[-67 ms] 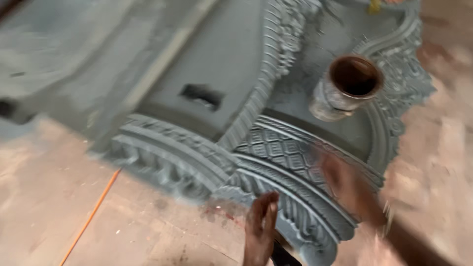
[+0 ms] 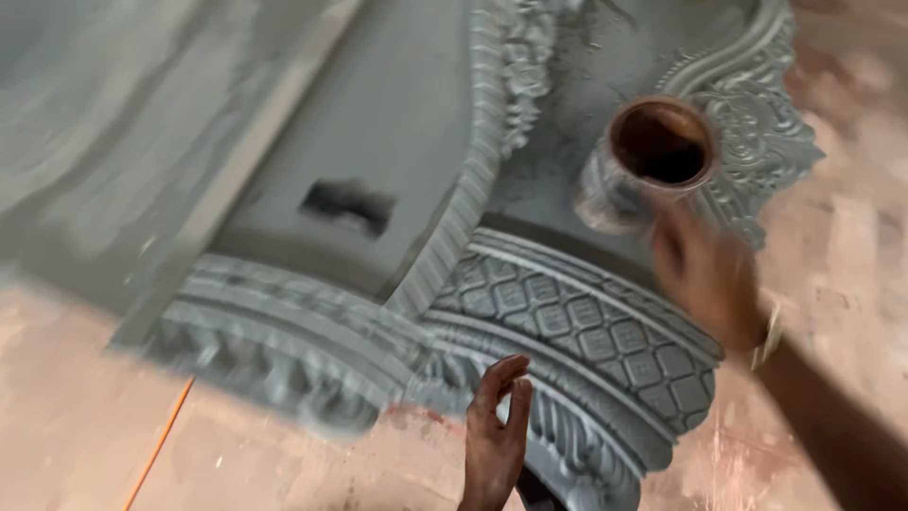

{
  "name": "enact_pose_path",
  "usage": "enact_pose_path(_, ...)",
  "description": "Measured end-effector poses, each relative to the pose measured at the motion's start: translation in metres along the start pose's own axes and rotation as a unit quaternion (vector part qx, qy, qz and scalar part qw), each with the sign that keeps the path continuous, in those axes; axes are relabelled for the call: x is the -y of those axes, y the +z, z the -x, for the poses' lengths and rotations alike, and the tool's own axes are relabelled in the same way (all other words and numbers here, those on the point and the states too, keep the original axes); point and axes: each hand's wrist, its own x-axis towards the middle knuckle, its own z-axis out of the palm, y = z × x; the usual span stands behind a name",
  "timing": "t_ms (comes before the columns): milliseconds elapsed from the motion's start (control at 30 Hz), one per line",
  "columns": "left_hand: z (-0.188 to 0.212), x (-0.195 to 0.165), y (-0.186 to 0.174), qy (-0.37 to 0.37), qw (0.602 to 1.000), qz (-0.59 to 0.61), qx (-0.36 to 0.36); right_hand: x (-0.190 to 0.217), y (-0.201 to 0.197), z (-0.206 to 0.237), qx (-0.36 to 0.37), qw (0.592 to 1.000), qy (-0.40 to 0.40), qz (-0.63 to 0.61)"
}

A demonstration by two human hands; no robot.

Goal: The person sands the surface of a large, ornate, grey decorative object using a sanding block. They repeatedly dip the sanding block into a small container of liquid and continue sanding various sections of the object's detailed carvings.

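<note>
1. The left hand (image 2: 494, 440) is released, fingers straight, its fingertips on the lower edge of the grey carved panel (image 2: 567, 322), which lies on the floor (image 2: 284, 464).
2. The right hand (image 2: 705, 274), blurred, hovers just beside a small tin (image 2: 653, 161) standing on the panel; its grip cannot be told.

Dusty reddish floor (image 2: 76, 416), daylight

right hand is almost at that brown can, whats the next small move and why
Probably close the right hand around the side of the can. The hand is blurred, just below the can and not yet gripping it; the can stands open and upright on the grey carved panel. The left hand rests open at the panel's lower edge.
</note>
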Motion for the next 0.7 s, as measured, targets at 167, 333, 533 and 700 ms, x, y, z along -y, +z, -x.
enact_pose_path(167,-0.073,-0.008,0.033,0.153,0.971,-0.182,-0.023,-0.127,0.059,-0.165,0.206,0.970,-0.011,0.128)
enact_pose_path(333,-0.102,-0.022,0.011,0.352,0.856,-0.374,-0.056,-0.191,0.178,-0.215,0.530,0.808,-0.087,0.240)
enact_pose_path(533,-0.139,-0.050,-0.007,0.363,0.769,-0.525,-0.046,-0.236,0.250,-0.213,0.624,0.707,-0.179,0.281)
enact_pose_path(700,-0.184,-0.089,-0.008,0.213,0.660,-0.717,0.070,-0.209,0.219,-0.215,0.566,0.708,-0.281,0.316)
